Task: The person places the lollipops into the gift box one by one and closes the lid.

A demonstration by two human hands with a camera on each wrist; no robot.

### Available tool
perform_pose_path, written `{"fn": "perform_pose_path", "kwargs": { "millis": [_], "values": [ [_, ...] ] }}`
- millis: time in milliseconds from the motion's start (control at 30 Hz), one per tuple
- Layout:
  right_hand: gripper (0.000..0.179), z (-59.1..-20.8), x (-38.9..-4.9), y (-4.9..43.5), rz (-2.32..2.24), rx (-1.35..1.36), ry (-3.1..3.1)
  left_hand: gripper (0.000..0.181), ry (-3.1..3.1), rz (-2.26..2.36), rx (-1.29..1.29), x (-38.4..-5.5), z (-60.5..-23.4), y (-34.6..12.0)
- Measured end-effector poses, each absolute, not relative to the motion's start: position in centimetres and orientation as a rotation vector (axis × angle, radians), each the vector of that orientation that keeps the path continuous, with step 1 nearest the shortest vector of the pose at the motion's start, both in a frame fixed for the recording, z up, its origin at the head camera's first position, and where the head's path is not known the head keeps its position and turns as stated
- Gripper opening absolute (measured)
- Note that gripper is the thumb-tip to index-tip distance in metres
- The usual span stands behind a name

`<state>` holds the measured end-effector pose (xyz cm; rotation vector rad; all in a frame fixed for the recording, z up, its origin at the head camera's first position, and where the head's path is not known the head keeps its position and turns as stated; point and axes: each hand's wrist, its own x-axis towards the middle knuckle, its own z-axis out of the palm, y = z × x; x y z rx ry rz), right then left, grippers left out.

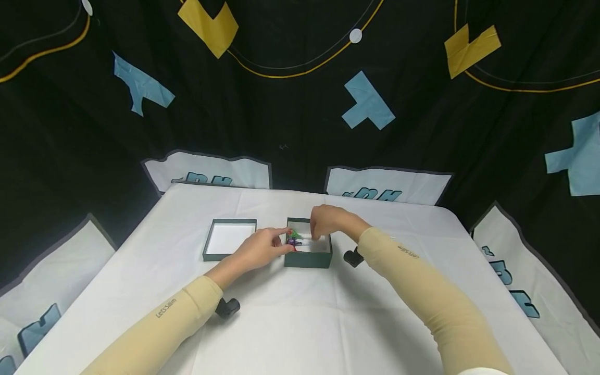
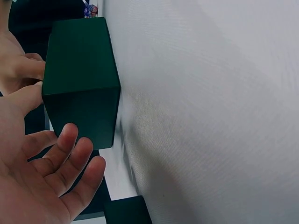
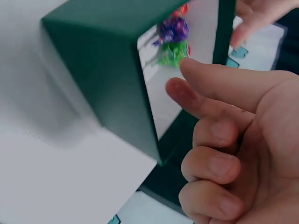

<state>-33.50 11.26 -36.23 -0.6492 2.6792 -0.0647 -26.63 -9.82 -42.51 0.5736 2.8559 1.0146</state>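
Note:
A dark green box (image 1: 307,260) with a white inside holds several lollipops (image 1: 294,238) in red, green and purple wrappers. Their thin white sticks point right. My left hand (image 1: 262,247) is at the box's left side, thumb and index at the rim. In the left wrist view its other fingers (image 2: 84,148), loosely bent, lie along the outer wall. Over the box's right part hangs my right hand (image 1: 326,221), fingertips down near the stick ends. In the right wrist view a gap shows between its thumb and index finger, with nothing visible between them; the other fingers are bent inward.
A shallow green-rimmed lid (image 1: 229,257), white inside, lies left of the box on the white-covered table (image 1: 290,323). A bright wrapped piece (image 2: 91,9) shows beyond the box in the left wrist view. Behind the table hangs a black curtain (image 1: 290,130).

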Motion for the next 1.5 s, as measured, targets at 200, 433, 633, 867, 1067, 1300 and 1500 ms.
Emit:
{"fn": "perform_pose_path", "kwargs": {
  "millis": [200,433,633,867,1067,1300,1500],
  "values": [
    [0.01,-35.1,-33.6,13.4,-0.174,-0.61,2.727,0.061,2.866,1.005,0.568,-26.7,-42.6,-9.9],
    [0.008,-34.1,-33.8,16.1,-0.265,-0.549,2.798,0.06,2.864,1.016,0.592,-26.7,-42.7,-9.8],
    [0.01,-33.6,-33.9,18.4,-0.417,-0.481,2.79,0.061,2.855,1.023,0.58,-26.6,-42.4,-9.8],
    [0.013,-33.8,-34.1,21.3,-0.507,-0.474,2.8,0.063,2.852,1.018,0.566,-26.5,-42.5,-9.8],
    [0.015,-34.1,-34.2,23.3,-0.557,-0.458,2.81,0.063,2.862,1.014,0.557,-26.6,-42.7,-9.7],
    [0.015,-35.1,-34.6,25.5,-0.654,-0.421,2.802,0.063,2.863,1.005,0.563,-26.7,-42.7,-9.7],
    [0.021,-36.0,-34.7,27.3,-0.71,-0.332,2.791,0.063,2.859,1.013,0.561,-26.7,-42.7,-9.7]
  ]
}}
